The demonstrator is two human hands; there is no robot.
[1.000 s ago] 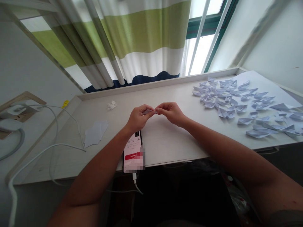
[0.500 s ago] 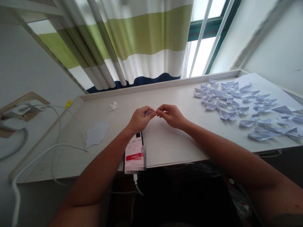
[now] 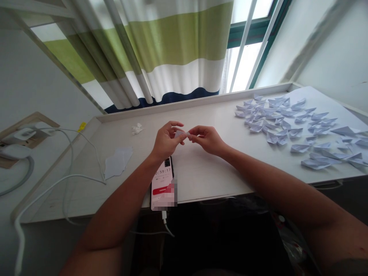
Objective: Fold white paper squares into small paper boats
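Observation:
Both hands meet above the middle of the white desk (image 3: 212, 172). Between them is a small folded piece of white paper (image 3: 180, 133), with a pointed, slanting edge. My left hand (image 3: 166, 141) pinches it with the thumb while the index finger is raised off it. My right hand (image 3: 207, 138) pinches its right end between thumb and fingertips. Many folded paper boats (image 3: 276, 138) lie in a spread at the right of the desk. Flat paper sheets (image 3: 117, 163) lie in a loose stack at the left.
A phone (image 3: 162, 184) with a plugged-in cable lies at the front edge, below my left wrist. A crumpled white tissue (image 3: 137, 128) sits near the back left. White cables (image 3: 57, 180) run from a wall socket (image 3: 24, 138) across the left side. A raised rim (image 3: 172, 105) borders the back.
My left index finger has lifted away from the paper, and the left fingers are more spread. More of the folded paper shows. My right hand has shifted very slightly left.

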